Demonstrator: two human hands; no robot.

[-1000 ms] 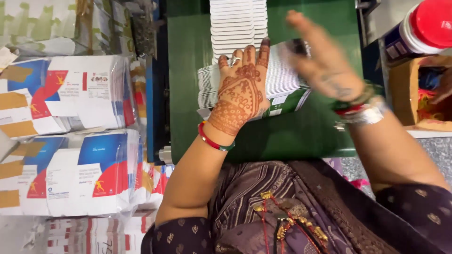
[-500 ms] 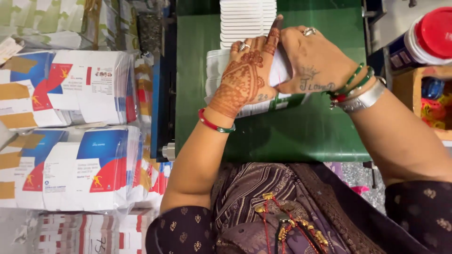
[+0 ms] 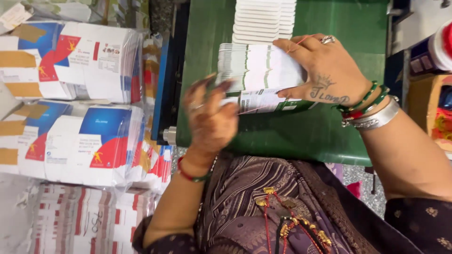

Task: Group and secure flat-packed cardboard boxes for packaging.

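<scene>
A person at a green table [image 3: 329, 136] bundles a stack of flat cartons [image 3: 261, 70]. The right hand [image 3: 325, 75] lies spread over the stack's far end, fingers curled round it, with a thin red band [image 3: 303, 40] stretched across the fingers. The left hand [image 3: 209, 117] is blurred beside the stack's near end, fingers half curled and touching nothing I can make out. Squaring the edges and keeping firm pressure while the band goes round would likely serve best. A row of white cartons [image 3: 263, 21] lies just beyond, close enough to be nudged. Wrapped bales of cartons [image 3: 75, 103] stand left.
</scene>
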